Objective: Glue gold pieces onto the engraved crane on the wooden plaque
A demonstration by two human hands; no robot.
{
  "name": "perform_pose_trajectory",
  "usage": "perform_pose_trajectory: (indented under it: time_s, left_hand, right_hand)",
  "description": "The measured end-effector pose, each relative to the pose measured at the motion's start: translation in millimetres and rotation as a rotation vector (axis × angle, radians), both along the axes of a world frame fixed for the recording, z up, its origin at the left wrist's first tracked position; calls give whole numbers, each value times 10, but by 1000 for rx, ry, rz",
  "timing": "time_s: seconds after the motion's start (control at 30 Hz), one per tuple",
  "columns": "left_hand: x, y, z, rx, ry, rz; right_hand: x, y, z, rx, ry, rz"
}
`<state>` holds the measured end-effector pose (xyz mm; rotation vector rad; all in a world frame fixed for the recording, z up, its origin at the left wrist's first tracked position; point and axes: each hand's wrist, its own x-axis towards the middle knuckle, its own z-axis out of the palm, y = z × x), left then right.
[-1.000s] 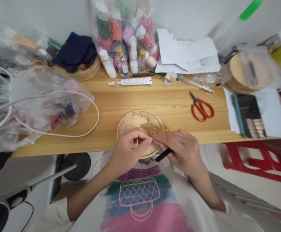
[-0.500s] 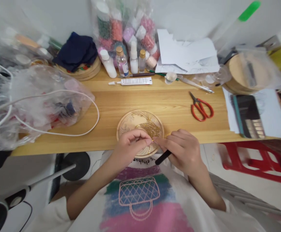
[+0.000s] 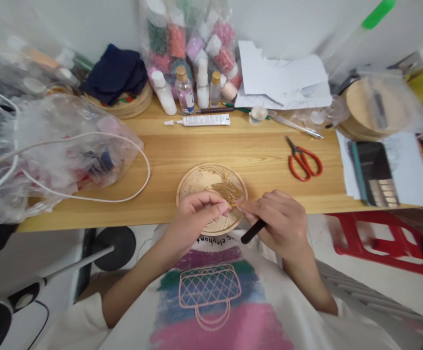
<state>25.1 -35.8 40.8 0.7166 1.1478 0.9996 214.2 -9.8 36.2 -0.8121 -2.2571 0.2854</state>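
Observation:
A round wooden plaque (image 3: 194,179) with a raised gold line pattern lies at the table's front edge, partly covered by my hands. Over its near right part, my left hand (image 3: 196,214) pinches a thin gold wire (image 3: 233,205) between thumb and index finger. My right hand (image 3: 280,221) is closed just to the right, its fingertips at the other end of the wire. A slim black tool (image 3: 253,231) is gripped in that same hand, its end sticking out below the palm; its tip is hidden.
Red-handled scissors (image 3: 305,158) lie to the right, near a phone (image 3: 373,170) on papers. A glue tube (image 3: 206,120) and small bottles (image 3: 184,95) stand or lie at the back. Leftward are a plastic bag (image 3: 69,141) and a looping white cable (image 3: 145,182).
My right hand has shifted slightly right, away from my left hand, so more gold wire shows between the fingertips. The left hand keeps its pinch over the plaque.

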Motion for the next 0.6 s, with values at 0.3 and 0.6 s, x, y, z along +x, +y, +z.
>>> perform_pose_trajectory:
  time_s: [0.3, 0.6]
  left_hand:
    - [24, -11, 2, -37, -58, -13]
    - [41, -16, -15, -77, -148, -8]
  right_hand:
    - [-23, -18, 14, 30, -4, 27]
    - [-84, -34, -10, -58, 135, -16]
